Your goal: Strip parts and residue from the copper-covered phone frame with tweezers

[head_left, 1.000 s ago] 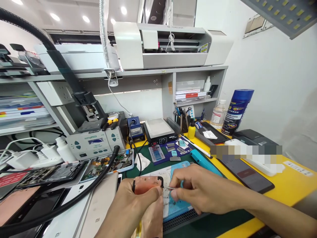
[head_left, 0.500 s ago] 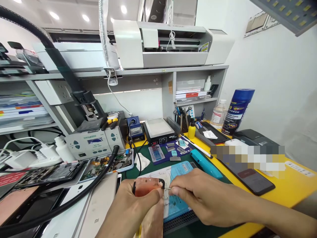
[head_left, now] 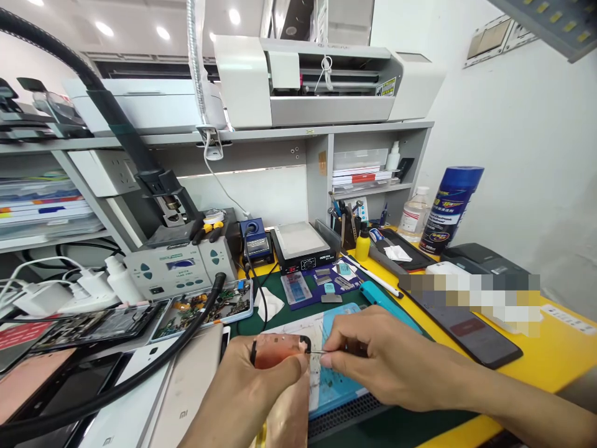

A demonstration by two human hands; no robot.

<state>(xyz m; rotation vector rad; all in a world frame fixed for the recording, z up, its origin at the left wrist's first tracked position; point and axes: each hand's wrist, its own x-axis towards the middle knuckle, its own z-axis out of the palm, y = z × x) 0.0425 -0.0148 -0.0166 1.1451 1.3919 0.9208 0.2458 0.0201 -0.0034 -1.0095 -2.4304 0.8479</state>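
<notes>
Nearby, a hose crosses devices; left grip clasps a coppery panel, right grip a thin tool.

L hand grips copper-col. panel
R hand pinches thin tool nr panel's corner; spray can nr desk's back R corner.

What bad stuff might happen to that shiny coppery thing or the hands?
The thin metal tool in the right hand might slip and poke the left hand, whose thumb is close by. It might also scratch the coppery panel, since it points at the black corner.
</notes>
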